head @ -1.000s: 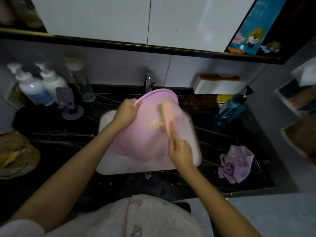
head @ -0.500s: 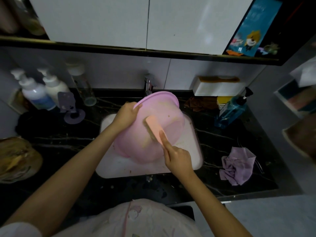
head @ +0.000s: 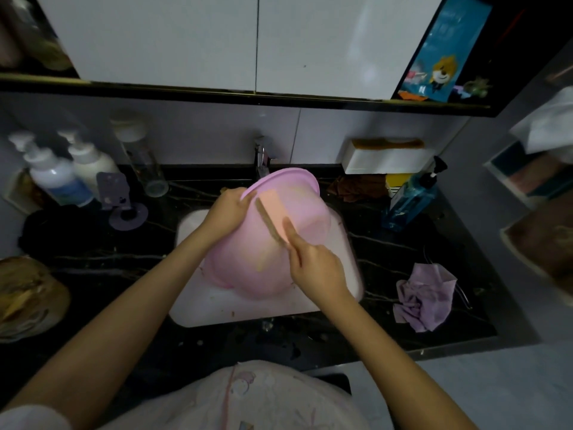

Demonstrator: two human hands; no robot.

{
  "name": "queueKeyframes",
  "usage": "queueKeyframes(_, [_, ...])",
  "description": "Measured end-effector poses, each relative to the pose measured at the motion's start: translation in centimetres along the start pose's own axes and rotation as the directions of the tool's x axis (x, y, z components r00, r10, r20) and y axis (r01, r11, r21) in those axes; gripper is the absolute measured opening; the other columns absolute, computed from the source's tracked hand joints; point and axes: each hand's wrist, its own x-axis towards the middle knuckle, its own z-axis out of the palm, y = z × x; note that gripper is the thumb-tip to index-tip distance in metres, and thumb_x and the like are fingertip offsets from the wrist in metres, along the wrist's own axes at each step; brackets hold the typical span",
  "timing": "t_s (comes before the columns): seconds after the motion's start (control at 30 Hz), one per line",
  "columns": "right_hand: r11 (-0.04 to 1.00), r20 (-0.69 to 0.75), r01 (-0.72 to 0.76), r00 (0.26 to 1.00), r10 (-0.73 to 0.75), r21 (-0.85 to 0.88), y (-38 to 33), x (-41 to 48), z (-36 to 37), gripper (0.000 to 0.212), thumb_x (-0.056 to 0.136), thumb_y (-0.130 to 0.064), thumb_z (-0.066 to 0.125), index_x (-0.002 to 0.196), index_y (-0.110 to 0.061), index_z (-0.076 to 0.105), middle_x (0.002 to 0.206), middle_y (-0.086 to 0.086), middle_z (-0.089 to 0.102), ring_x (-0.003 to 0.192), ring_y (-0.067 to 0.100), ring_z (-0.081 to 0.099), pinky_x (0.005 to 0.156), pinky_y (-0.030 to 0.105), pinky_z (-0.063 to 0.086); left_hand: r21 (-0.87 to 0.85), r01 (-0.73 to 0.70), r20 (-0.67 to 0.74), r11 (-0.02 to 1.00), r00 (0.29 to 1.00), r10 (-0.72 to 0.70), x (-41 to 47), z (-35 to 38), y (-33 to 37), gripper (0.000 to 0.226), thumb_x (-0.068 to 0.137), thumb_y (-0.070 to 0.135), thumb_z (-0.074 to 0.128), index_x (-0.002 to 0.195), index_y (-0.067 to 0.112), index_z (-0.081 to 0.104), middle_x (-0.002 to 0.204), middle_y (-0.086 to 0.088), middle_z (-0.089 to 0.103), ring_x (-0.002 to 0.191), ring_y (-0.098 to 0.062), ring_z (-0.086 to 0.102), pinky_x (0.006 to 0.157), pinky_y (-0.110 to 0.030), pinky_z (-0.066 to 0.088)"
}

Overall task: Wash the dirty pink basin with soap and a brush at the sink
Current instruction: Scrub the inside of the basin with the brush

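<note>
The pink basin (head: 248, 262) is tipped on its side over the white sink (head: 192, 305), its outer wall and base turned toward me, with yellowish streaks on the wall. My left hand (head: 224, 211) grips the basin's rim at the upper left. My right hand (head: 313, 265) holds an orange-pink brush (head: 273, 211) by its lower end, index finger laid along its back. The brush lies against the basin's outer wall near the rim.
A tap (head: 262, 159) stands behind the basin. White pump bottles (head: 59, 175) and a clear bottle (head: 142, 162) stand at the back left. A blue soap dispenser (head: 409, 200) and a crumpled lilac cloth (head: 424, 296) are on the dark counter to the right.
The brush has swept across the basin's outer wall, first down to the left, then up toward the rim by my left hand. The left hand keeps its grip on the rim.
</note>
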Motion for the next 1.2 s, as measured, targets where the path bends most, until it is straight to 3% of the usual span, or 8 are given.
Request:
queueKeyframes(0.17, [0.989, -0.004, -0.137, 0.991, 0.136, -0.050, 2.1, 3.8, -3.7, 0.048, 0.100, -0.027, 0.032, 0.147, -0.033, 0.028, 0.080, 0.006, 0.052, 0.069, 0.022, 0.052, 0.058, 0.034, 0.043, -0.053, 0.047, -0.036, 0.998, 0.998, -0.049, -2.2, -0.7, -0.6, 0.020, 0.073, 0.030, 0.044, 0.090, 0.021, 0.042, 0.089, 0.001, 0.051, 0.078, -0.020, 0.050, 0.067, -0.032, 0.039])
queueKeyframes(0.47, [0.954, 0.034, -0.282, 0.957, 0.287, -0.098, 3.5, 5.4, -4.4, 0.048, 0.099, -0.023, 0.031, 0.147, -0.021, 0.031, 0.108, 0.017, 0.061, 0.093, 0.033, 0.058, 0.068, 0.036, 0.045, -0.160, 0.258, -0.138, 0.953, 0.950, -0.281, -11.0, 3.0, -8.5, 0.026, 0.101, 0.021, 0.039, 0.104, 0.004, 0.058, 0.095, -0.015, 0.060, 0.090, -0.026, 0.056, 0.068, -0.024, 0.032])
queueKeyframes(0.57, [0.948, -0.009, -0.300, 0.954, 0.301, -0.108, 1.3, 4.9, -3.2, 0.048, 0.100, -0.026, 0.030, 0.147, -0.019, 0.027, 0.111, 0.016, 0.060, 0.096, 0.033, 0.058, 0.068, 0.036, 0.044, -0.026, 0.194, -0.258, 0.981, 0.947, -0.194, -9.8, 2.5, -6.6, 0.032, 0.100, 0.025, 0.036, 0.103, 0.001, 0.058, 0.092, -0.022, 0.064, 0.083, -0.032, 0.058, 0.065, -0.030, 0.035])
queueKeyframes(0.67, [0.975, 0.028, -0.215, 0.976, 0.216, -0.054, -2.2, 2.8, -1.8, 0.052, 0.100, -0.029, 0.028, 0.150, -0.027, 0.013, 0.097, 0.013, 0.062, 0.083, 0.031, 0.060, 0.064, 0.035, 0.045, 0.057, 0.094, -0.288, 0.994, 0.955, -0.074, -7.8, 1.6, -3.6, 0.025, 0.100, 0.021, 0.038, 0.093, 0.006, 0.057, 0.081, -0.012, 0.061, 0.072, -0.024, 0.053, 0.061, -0.029, 0.030])
queueKeyframes(0.8, [0.967, 0.156, 0.139, 0.982, -0.107, -0.215, -2.5, -1.3, -1.1, 0.060, 0.100, -0.028, 0.029, 0.150, -0.034, -0.003, 0.090, 0.014, 0.063, 0.076, 0.032, 0.060, 0.057, 0.032, 0.034, 0.020, -0.022, -0.237, 1.000, 0.971, 0.026, -5.5, 1.0, -2.7, 0.033, 0.096, 0.029, 0.037, 0.093, 0.008, 0.062, 0.088, -0.012, 0.066, 0.081, -0.027, 0.059, 0.065, -0.028, 0.035])
queueKeyframes(0.97, [0.965, -0.078, -0.210, 0.977, 0.200, -0.158, -0.1, 1.3, -2.2, 0.055, 0.101, -0.023, 0.028, 0.152, -0.026, 0.006, 0.070, 0.003, 0.049, 0.052, 0.017, 0.040, 0.046, 0.029, 0.028, 0.014, -0.009, -0.167, 1.000, 0.986, 0.011, -4.4, 1.7, -1.7, 0.027, 0.099, 0.023, 0.042, 0.095, 0.006, 0.062, 0.091, -0.013, 0.065, 0.085, -0.028, 0.059, 0.066, -0.028, 0.034])
queueKeyframes(1.1, [0.986, -0.034, 0.118, 0.992, -0.123, -0.121, 0.3, -3.3, 2.2, 0.064, 0.090, -0.024, 0.039, 0.151, -0.024, 0.019, 0.049, 0.004, 0.053, 0.037, 0.024, 0.048, 0.039, 0.026, 0.026, 0.001, -0.020, -0.157, 1.000, 0.987, 0.020, -3.7, 1.4, -1.1, 0.028, 0.099, 0.024, 0.042, 0.095, 0.007, 0.064, 0.093, -0.014, 0.066, 0.083, -0.023, 0.056, 0.066, -0.029, 0.035])
queueKeyframes(1.2, [0.963, -0.067, 0.189, 0.976, -0.205, -0.194, 4.2, -4.3, 2.8, 0.060, 0.088, -0.029, 0.037, 0.147, -0.028, 0.025, 0.042, 0.001, 0.050, 0.032, 0.022, 0.046, 0.032, 0.027, 0.030, 0.004, -0.020, -0.137, 1.000, 0.990, 0.021, -3.4, 0.8, -1.2, 0.029, 0.099, 0.024, 0.043, 0.094, 0.005, 0.064, 0.090, -0.013, 0.065, 0.082, -0.021, 0.055, 0.065, -0.028, 0.032])
